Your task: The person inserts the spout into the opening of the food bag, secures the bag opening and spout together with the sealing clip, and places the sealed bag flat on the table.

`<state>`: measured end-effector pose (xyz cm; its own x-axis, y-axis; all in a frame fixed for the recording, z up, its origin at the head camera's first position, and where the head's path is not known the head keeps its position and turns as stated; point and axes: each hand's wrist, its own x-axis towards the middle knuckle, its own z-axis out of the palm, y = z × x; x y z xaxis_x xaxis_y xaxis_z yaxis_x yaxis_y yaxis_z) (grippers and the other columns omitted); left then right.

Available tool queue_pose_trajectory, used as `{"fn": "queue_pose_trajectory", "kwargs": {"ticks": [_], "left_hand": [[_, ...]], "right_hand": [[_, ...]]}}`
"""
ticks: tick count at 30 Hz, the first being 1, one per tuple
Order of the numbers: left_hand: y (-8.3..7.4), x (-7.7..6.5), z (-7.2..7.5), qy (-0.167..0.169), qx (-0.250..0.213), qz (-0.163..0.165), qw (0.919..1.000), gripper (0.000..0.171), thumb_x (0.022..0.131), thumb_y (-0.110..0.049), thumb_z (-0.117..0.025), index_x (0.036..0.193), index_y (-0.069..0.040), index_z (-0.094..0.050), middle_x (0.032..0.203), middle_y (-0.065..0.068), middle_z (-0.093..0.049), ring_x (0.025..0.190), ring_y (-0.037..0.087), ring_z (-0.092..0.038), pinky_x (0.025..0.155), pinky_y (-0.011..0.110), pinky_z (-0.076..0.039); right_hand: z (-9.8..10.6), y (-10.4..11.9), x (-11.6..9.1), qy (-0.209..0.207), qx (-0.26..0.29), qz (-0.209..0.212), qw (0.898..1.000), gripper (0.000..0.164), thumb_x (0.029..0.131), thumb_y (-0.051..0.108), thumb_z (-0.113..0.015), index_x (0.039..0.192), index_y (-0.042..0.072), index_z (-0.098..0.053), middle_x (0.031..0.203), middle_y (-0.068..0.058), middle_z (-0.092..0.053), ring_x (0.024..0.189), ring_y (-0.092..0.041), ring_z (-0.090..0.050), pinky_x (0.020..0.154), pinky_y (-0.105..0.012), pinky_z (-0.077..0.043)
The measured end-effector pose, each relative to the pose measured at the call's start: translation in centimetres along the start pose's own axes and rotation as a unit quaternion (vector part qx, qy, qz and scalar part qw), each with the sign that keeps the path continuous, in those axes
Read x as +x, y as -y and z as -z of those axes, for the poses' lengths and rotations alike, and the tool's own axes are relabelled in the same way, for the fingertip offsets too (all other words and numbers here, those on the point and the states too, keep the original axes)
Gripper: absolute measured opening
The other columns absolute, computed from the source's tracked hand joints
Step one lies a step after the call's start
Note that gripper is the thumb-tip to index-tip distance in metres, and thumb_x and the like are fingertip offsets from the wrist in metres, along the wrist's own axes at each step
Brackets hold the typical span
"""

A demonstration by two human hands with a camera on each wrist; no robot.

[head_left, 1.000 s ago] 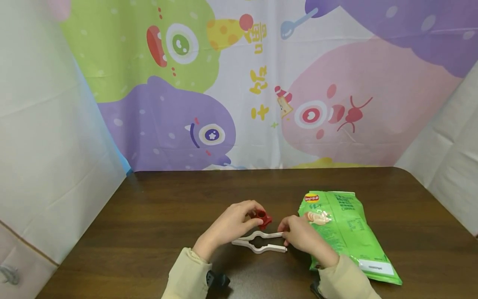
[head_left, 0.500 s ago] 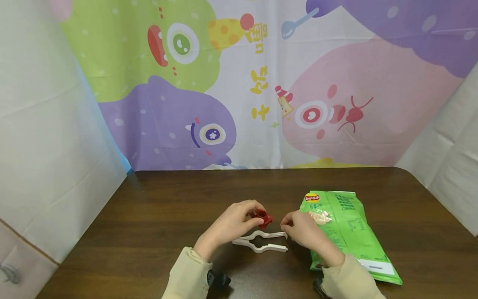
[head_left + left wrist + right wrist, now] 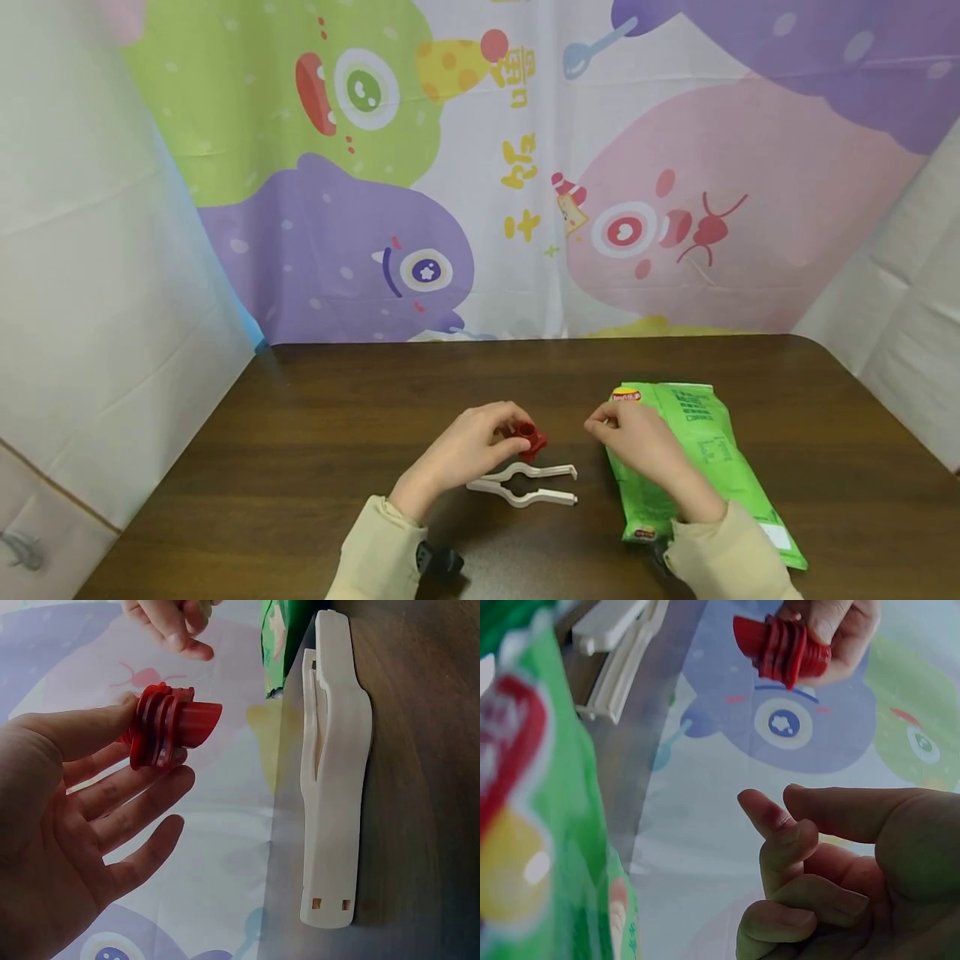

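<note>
Tabletop (image 3: 337, 408), red spout (image 3: 169, 724) in left fingers (image 3: 142, 811)

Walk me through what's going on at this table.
A person's left hand is holding a small red plastic piece by its wide end. The right hand, fingers bent, grips nothing that I can see; in the head view it covers part of a green chip bag. A white clip lies on the dark table with its arms spread apart, held by neither hand.
</note>
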<state>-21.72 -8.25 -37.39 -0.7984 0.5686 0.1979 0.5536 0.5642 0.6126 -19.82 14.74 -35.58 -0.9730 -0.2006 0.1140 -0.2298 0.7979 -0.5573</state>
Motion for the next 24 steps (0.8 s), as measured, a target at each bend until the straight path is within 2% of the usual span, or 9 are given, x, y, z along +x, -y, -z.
{"fn": "queue_pose_trajectory", "kwargs": {"ticks": [2, 6, 9, 15, 24], "left_hand": [[0.0, 0.0, 0.1, 0.001, -0.002, 0.002, 1.0, 0.015, 0.087, -0.027, -0.061, 0.101, -0.022, -0.061, 0.087, -0.011, -0.061, 0.077, 0.002, -0.056, 0.07, 0.022, -0.045], [0.0, 0.0, 0.2, 0.0, -0.005, 0.003, 1.0, 0.014, 0.086, -0.028, -0.062, 0.099, -0.021, -0.06, 0.085, -0.011, -0.061, 0.077, 0.002, -0.056, 0.069, 0.021, -0.044], [0.0, 0.0, 0.2, -0.001, -0.003, 0.005, 1.0, 0.015, 0.086, -0.029, -0.063, 0.099, -0.022, -0.06, 0.086, -0.012, -0.061, 0.077, 0.001, -0.056, 0.07, 0.022, -0.044], [0.2, -0.2, 0.3, -0.002, 0.002, 0.007, 1.0, 0.015, 0.086, -0.028, -0.062, 0.099, -0.022, -0.06, 0.086, -0.012, -0.061, 0.078, 0.002, -0.056, 0.071, 0.022, -0.044], [0.1, -0.1, 0.3, -0.01, -0.005, 0.004, 0.9999, 0.015, 0.085, -0.029, -0.063, 0.098, -0.022, -0.061, 0.086, -0.012, -0.062, 0.078, 0.001, -0.056, 0.072, 0.022, -0.045]], "right_hand": [[0.4, -0.2, 0.0, -0.005, 0.0, 0.005, 1.0, 0.015, 0.086, 0.017, -0.059, 0.088, 0.006, -0.069, 0.08, -0.001, -0.065, 0.061, -0.011, -0.046, 0.057, -0.028, -0.038], [1.3, -0.6, 0.1, 0.003, 0.014, -0.001, 1.0, 0.02, 0.089, 0.021, -0.055, 0.082, 0.007, -0.068, 0.067, -0.002, -0.06, 0.052, -0.01, -0.041, 0.052, -0.027, -0.035], [2.0, -0.9, 0.0, 0.008, 0.03, -0.009, 0.999, 0.023, 0.09, 0.023, -0.053, 0.083, 0.007, -0.067, 0.064, -0.004, -0.057, 0.05, -0.011, -0.04, 0.052, -0.027, -0.034], [2.5, -1.4, 0.2, -0.028, 0.024, -0.015, 0.999, 0.026, 0.09, 0.027, -0.054, 0.095, 0.005, -0.068, 0.085, -0.006, -0.066, 0.066, -0.014, -0.051, 0.06, -0.03, -0.04], [3.4, -2.0, -0.1, -0.074, 0.028, -0.012, 0.997, 0.025, 0.091, 0.028, -0.054, 0.095, 0.007, -0.067, 0.084, -0.006, -0.065, 0.06, -0.014, -0.045, 0.054, -0.028, -0.035]]}}
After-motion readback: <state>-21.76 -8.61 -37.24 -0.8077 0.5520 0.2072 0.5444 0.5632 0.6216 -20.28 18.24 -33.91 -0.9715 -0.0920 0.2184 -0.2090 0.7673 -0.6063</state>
